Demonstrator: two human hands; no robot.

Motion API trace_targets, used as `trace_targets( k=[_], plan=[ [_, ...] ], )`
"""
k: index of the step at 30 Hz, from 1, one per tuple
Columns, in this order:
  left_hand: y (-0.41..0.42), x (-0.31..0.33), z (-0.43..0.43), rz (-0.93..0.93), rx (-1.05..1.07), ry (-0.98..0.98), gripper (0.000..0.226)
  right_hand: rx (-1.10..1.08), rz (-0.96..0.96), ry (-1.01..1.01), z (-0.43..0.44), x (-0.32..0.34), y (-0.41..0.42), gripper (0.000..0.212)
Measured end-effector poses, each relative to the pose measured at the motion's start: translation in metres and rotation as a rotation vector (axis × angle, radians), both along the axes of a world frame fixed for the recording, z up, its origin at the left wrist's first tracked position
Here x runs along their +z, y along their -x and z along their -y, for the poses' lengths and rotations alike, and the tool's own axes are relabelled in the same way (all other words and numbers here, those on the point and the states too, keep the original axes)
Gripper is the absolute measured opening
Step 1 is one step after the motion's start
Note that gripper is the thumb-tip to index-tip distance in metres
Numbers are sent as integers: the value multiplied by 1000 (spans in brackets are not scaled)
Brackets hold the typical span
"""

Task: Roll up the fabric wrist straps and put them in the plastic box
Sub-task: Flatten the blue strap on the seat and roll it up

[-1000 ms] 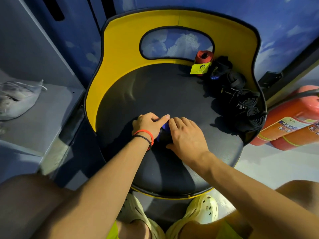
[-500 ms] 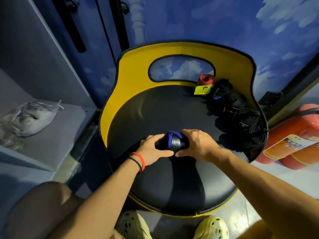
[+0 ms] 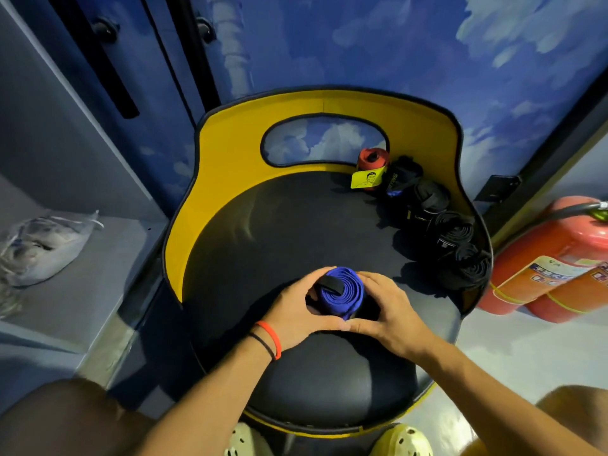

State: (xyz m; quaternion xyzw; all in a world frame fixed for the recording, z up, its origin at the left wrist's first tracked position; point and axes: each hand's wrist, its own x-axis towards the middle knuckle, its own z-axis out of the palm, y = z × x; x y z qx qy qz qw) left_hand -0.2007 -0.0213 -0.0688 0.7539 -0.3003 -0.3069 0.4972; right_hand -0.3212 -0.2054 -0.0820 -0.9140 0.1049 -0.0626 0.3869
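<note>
Head view: fingers [image 3: 316, 275] of both hands curl round a blue wrist strap [image 3: 342, 291], wound into a tight coil with a black tab at its core; the thumbs meet on its near side. The left hand [image 3: 296, 312] and right hand [image 3: 386, 312] cup the coil over the black seat [image 3: 279, 232] of a yellow-backed chair. A red roll [image 3: 371, 158] and black rolls [image 3: 460, 251] lie along the seat's rear right edge. Rolling looks finished. Next, keep the loose end pinned and carry the coil to the plastic box, which is not in view.

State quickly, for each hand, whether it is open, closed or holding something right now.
Left hand: grip closed round the rolled blue strap, from its left side.
Right hand: grip closed round the same strap, from its right side.
</note>
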Motion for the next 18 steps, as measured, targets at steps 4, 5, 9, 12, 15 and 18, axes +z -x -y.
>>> trace_targets(
  k=[4, 5, 9, 12, 15, 18],
  plan=[
    [-13, -3, 13, 92, 20, -40, 84, 16, 7, 64, 11, 0, -8, 79],
    [-20, -4, 18, 136, 58, -60, 86, 3, 5, 67, 13, 2, -14, 79],
    [-60, -6, 52, 180, 274, -9, 93, -145, 28, 32, 21, 10, -49, 74],
    [-96, -1, 86, 138, 451, 78, 83, -190, -70, 112, 29, 9, -68, 78],
    [-132, 1, 116, 136, 543, 102, 77, -127, -142, 209, 33, 7, -76, 78],
    [-162, -4, 144, 113, 556, 110, 71, -125, -134, 262, 41, 5, -88, 77]
  ],
)
